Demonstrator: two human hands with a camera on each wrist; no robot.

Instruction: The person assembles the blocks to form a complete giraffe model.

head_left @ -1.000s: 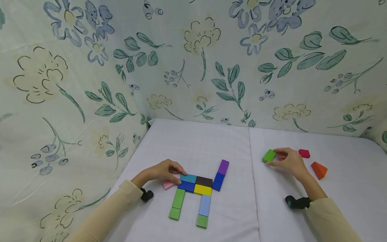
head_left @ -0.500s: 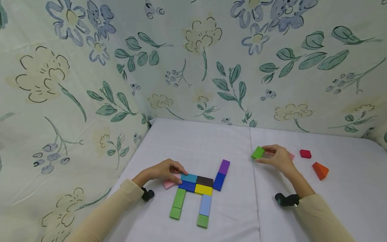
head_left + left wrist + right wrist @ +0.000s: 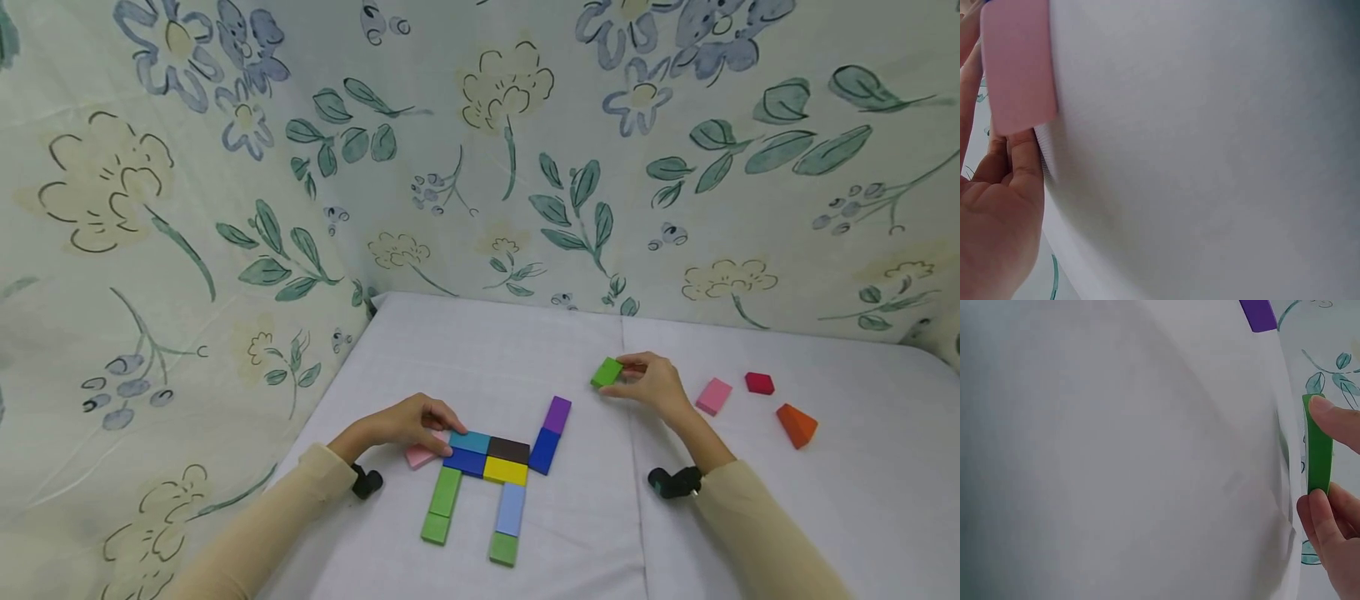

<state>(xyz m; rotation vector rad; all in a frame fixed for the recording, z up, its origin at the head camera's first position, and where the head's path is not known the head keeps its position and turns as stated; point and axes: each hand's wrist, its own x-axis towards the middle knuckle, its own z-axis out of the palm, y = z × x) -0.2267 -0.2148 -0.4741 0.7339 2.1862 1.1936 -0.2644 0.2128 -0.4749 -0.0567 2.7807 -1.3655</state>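
Note:
My right hand (image 3: 651, 382) holds a green block (image 3: 606, 372) by its edges, thumb on one end and fingers on the other, right of the purple block (image 3: 557, 414). In the right wrist view the green block (image 3: 1319, 445) shows edge-on. My left hand (image 3: 408, 422) rests at the left end of the laid-out blocks, its fingertips touching the teal block (image 3: 470, 442) and the dark blue block (image 3: 463, 462). Partly under that hand lies a pink block (image 3: 420, 456); in the left wrist view this pink block (image 3: 1020, 69) covers part of the fingers.
Dark brown (image 3: 510, 451) and yellow blocks (image 3: 506, 471) continue the row. Below it, green blocks (image 3: 446, 492) and a light blue block (image 3: 511, 509) form two legs. A second pink block (image 3: 713, 396), a red block (image 3: 760, 383) and an orange block (image 3: 797, 425) lie at right.
My right hand has moved left with the green block, away from the loose pieces, and the second pink block has come into sight. The left hand keeps its place.

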